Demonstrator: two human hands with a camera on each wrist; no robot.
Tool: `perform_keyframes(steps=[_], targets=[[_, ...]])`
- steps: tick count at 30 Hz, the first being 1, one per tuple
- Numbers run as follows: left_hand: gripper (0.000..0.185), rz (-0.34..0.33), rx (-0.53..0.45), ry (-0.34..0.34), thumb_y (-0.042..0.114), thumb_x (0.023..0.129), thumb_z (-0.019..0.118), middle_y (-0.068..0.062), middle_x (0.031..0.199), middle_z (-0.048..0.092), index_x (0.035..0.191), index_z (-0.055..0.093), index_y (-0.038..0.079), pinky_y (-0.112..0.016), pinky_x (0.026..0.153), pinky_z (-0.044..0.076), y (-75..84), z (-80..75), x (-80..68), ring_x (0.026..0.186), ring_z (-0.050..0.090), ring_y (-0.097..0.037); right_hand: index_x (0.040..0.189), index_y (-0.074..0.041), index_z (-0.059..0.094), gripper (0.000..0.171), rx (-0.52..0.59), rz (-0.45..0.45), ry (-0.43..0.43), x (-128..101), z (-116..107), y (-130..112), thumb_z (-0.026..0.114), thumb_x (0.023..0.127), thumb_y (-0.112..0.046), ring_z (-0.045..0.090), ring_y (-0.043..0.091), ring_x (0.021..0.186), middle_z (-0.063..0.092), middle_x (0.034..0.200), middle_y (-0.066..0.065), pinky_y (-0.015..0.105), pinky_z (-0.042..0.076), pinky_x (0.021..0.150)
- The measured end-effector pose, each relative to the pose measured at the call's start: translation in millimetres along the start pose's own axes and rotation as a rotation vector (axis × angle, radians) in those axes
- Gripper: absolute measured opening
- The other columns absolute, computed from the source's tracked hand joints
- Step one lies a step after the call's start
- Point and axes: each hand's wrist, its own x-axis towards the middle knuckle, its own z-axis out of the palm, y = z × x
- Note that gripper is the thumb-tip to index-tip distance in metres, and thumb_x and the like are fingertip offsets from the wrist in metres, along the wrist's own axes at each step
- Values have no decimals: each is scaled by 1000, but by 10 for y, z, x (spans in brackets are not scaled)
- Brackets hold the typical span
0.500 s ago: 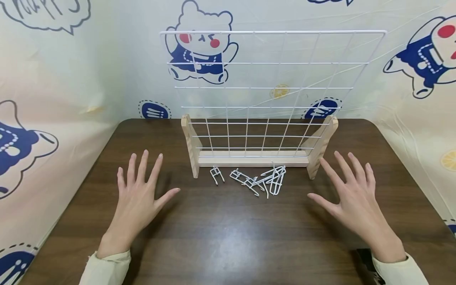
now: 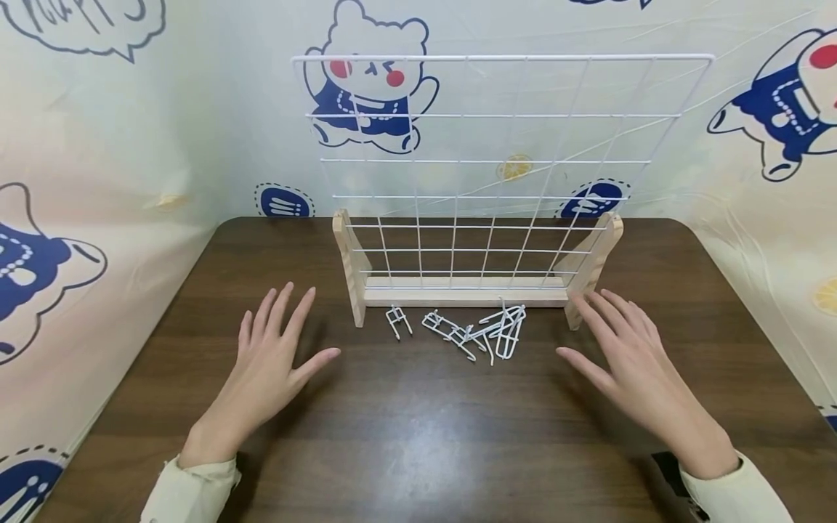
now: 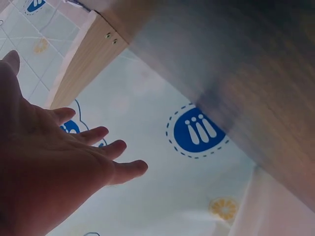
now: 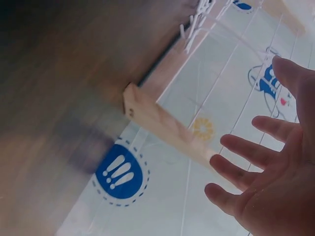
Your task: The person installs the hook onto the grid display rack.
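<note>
Left hand (image 2: 264, 367): fingers spread, holding nothing, over the desk (image 2: 405, 436), left of the hooks.
Right hand (image 2: 631, 363): fingers straight, holding nothing, right of the hooks.
White wire hooks (image 2: 474, 330): in a pile between the hands, near the wire grid rack (image 2: 484, 181).

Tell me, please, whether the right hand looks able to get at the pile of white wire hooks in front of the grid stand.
Probably yes: the right hand is open just beside the wire hooks, with only bare table between them.

Bare hands (image 2: 275, 363), cream long sleeves (image 2: 189, 490)
</note>
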Motion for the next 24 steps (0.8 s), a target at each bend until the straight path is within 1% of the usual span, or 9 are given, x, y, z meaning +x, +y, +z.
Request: perform_keyframes(steps=[4,8,11,15,18,22,24], targets=[[90,22,-34,1,57,90,65,-16,163,17,160,20,25,-70,111,9,13,-6,62,148,14,-41,152,-14,42,76,22,-9,-47,70,2,-57,76,87,-33,42,37,134,49,145,17,61,32,103],[90,51,-64,1,56,88,68,-16,162,21,159,22,24,-68,112,10,3,-32,137,147,18,-40,149,-12,45,67,44,-3,-91,125,12,-108,73,91,-31,48,33,129,51,143,15,54,39,102],[91,77,-84,3,55,87,70,-15,161,24,159,24,24,-67,112,12,-5,-51,212,146,21,-38,146,-10,49,62,42,-11,-97,170,26,-130,72,92,-29,52,32,126,54,139,15,51,42,101],[89,94,-129,4,54,88,70,-13,160,27,158,25,24,-64,113,14,-9,-79,306,145,24,-37,141,-8,53,56,45,-47,-86,240,44,-148,72,92,-25,56,33,121,57,134,16,51,45,98],[87,69,-170,-17,54,89,69,-12,160,27,158,25,23,-64,113,19,0,-114,369,145,25,-37,136,-6,56,50,47,-69,-83,298,59,-161,71,92,-25,59,32,117,60,130,15,51,48,94],[86,18,-219,-62,57,91,64,-9,162,23,159,23,24,-64,110,27,30,-157,451,146,24,-34,129,-5,60,43,42,-84,-101,372,74,-175,70,93,-26,64,31,107,66,119,15,50,52,87],[84,7,-244,-79,57,93,61,-7,163,21,159,21,24,-63,110,28,45,-166,490,147,23,-32,126,-5,62,40,42,-88,-115,410,76,-181,69,94,-27,66,30,101,68,113,14,50,53,83]])
